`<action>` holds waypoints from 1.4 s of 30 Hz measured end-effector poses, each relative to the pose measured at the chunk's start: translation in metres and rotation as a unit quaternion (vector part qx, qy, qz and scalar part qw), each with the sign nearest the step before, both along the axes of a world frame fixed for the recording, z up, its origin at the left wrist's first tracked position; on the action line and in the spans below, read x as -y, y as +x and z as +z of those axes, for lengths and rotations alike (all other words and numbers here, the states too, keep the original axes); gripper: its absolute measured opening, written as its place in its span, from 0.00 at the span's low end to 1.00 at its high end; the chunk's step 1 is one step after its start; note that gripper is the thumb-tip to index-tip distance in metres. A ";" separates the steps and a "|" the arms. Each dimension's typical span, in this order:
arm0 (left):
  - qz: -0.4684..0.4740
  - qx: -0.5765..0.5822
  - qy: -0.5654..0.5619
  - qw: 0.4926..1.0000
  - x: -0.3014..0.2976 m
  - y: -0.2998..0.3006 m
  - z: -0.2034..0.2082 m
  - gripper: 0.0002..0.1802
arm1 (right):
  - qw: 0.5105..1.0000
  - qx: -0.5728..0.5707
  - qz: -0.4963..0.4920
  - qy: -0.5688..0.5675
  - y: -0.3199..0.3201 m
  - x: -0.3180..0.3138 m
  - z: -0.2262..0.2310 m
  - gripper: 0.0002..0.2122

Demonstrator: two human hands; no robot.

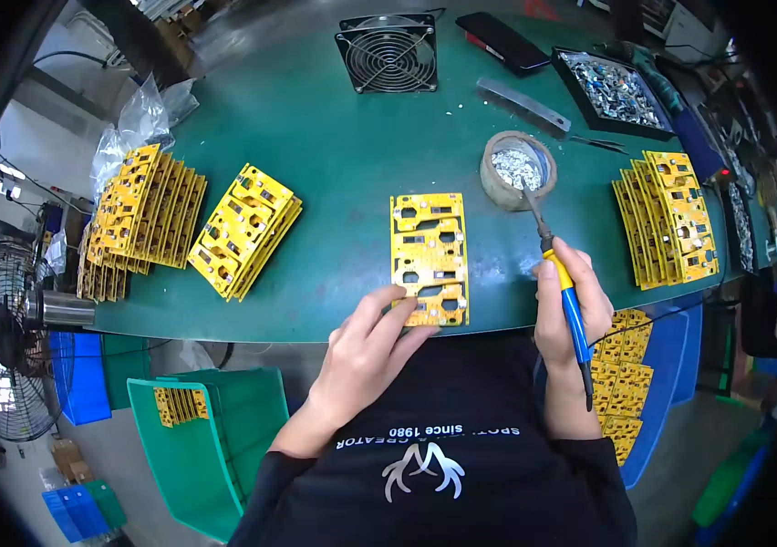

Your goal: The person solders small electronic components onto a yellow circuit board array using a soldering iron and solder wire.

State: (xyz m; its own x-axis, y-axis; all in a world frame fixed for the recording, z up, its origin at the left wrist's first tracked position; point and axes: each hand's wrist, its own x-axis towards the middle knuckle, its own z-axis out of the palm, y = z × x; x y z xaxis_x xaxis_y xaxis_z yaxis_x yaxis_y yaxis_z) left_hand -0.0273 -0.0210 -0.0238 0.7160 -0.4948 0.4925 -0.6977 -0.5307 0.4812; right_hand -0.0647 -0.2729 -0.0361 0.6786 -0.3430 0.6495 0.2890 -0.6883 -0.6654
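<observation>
A yellow circuit board panel [429, 239] with cut-out holes and small parts lies flat before me on the green table. My left hand [363, 346] grips its near left corner, the fingertips on its surface. In my right hand [573, 305] is a soldering iron [574, 314] with a blue and yellow handle, held like a pen. Its metal tip reaches into a round, thick-walled pot [502, 190] that holds silvery scraps [516, 166].
Stacked yellow boards stand at left [147, 210], nearer the middle [244, 232] and at right [671, 219]. Farther back are a fan [390, 55], a black case [503, 43], tweezers [600, 143] and a parts tray [580, 108]. Below the table edge are a green bin [215, 447] and a blue bin [657, 410].
</observation>
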 end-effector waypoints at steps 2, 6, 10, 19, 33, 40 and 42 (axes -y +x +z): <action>0.039 0.010 -0.005 0.999 0.006 0.000 -0.001 0.21 | 1.000 -0.012 -0.003 0.012 -0.002 -0.001 0.002 0.12; 0.076 0.053 -0.005 0.996 0.012 0.008 -0.003 0.21 | 0.998 0.004 0.010 0.067 -0.003 -0.005 0.000 0.12; 0.097 0.004 -0.009 0.995 0.012 -0.003 0.008 0.18 | 0.992 0.036 0.094 0.070 -0.009 -0.007 -0.002 0.09; 0.068 0.025 0.030 0.997 0.015 -0.007 0.013 0.12 | 0.979 0.060 0.185 0.064 -0.020 -0.017 0.006 0.09; 0.085 0.045 0.045 0.994 0.030 -0.017 0.010 0.12 | 0.974 0.064 0.211 0.059 -0.022 -0.025 0.001 0.09; 0.088 0.095 0.042 0.991 0.031 -0.017 0.004 0.13 | 0.974 0.064 0.209 0.058 -0.022 -0.026 0.000 0.09; 0.091 0.074 0.039 0.992 0.031 -0.018 0.005 0.13 | 0.973 0.062 0.215 0.057 -0.022 -0.025 0.000 0.09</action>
